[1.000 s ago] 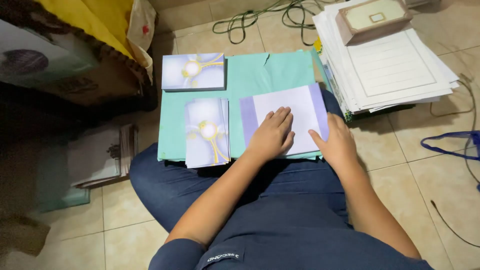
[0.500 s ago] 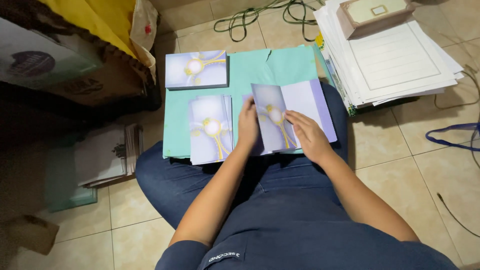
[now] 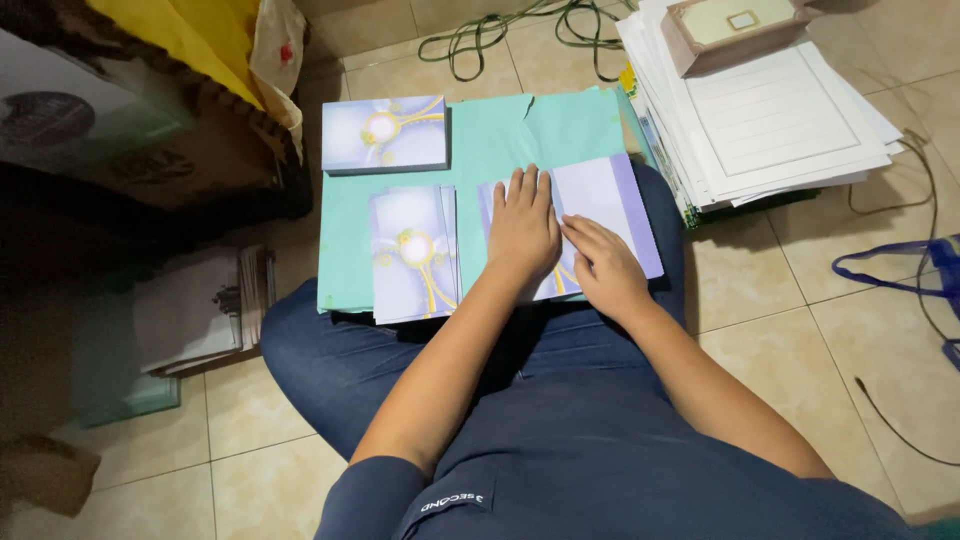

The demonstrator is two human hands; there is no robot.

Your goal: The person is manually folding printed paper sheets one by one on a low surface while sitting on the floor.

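Lilac card stock, folded sheet [image 3: 600, 205], lies on the teal board [image 3: 500, 140] across the person's lap. Left hand [image 3: 522, 232] flat on it, fingers spread and pointing away from the body, palm pressing, nothing clasped. Right hand [image 3: 600, 265] just beside, touching the left one's edge, fingertips on the fold line, also flat, not gripping. Sheet's long axis runs left-right; its free plain half extends to the right of both hands, so right hand is nearer that end. Finished card stack [image 3: 412, 252] sits just left of the left hand, another stack [image 3: 385, 133] beyond. White paper pile [image 3: 780, 110] far right on the tiled floor.
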